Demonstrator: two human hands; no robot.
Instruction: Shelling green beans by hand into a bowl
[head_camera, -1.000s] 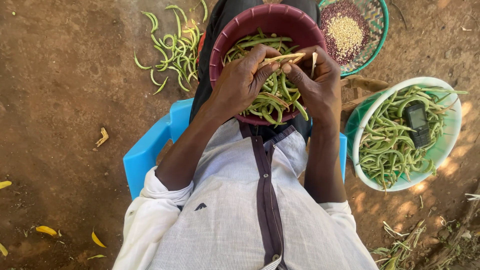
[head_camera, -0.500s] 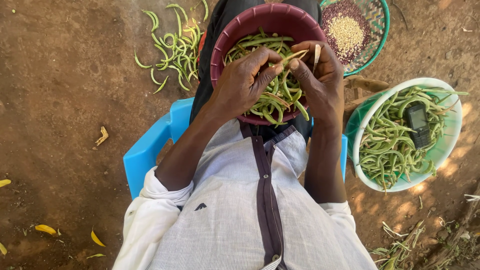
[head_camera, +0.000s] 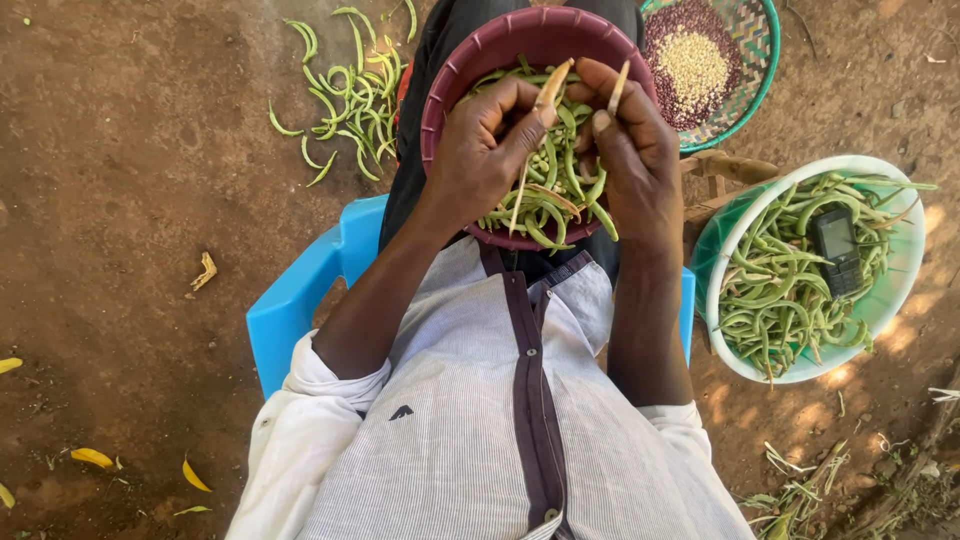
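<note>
While the person is sitting on a blue plastic chair (head_camera: 300, 300) over bare earth, the scene is reading as follows, left to right.

Ground, left: yellow dry leaves (head_camera: 95, 458) are lying scattered on the soil, and a loose heap of green pods (head_camera: 350, 90) is lying on the dirt, well apart from the chair.

Left hand (head_camera: 480, 160): it is hovering over the maroon bowl (head_camera: 500, 45), its grip pressed together, thumb and forefinger pinching the pale split pod (head_camera: 550, 90) near its upper end.

Split pod: it is standing nearly upright between both hands, above the green pods filling the maroon bowl; a thin string is hanging down from it.

Right hand (head_camera: 630, 150): its grip is pinching a second pale strip (head_camera: 619, 88) of the pod, fingertips closed on it, just beside the left hand.

Woven basket (head_camera: 765, 60): it is sitting beyond the bowl, holding dark beans with pale seeds heaped in the middle.

Green basin (head_camera: 890, 290): it is sitting on the ground to the right, full of green pods, with a small dark phone (head_camera: 835, 250) lying on top.
</note>
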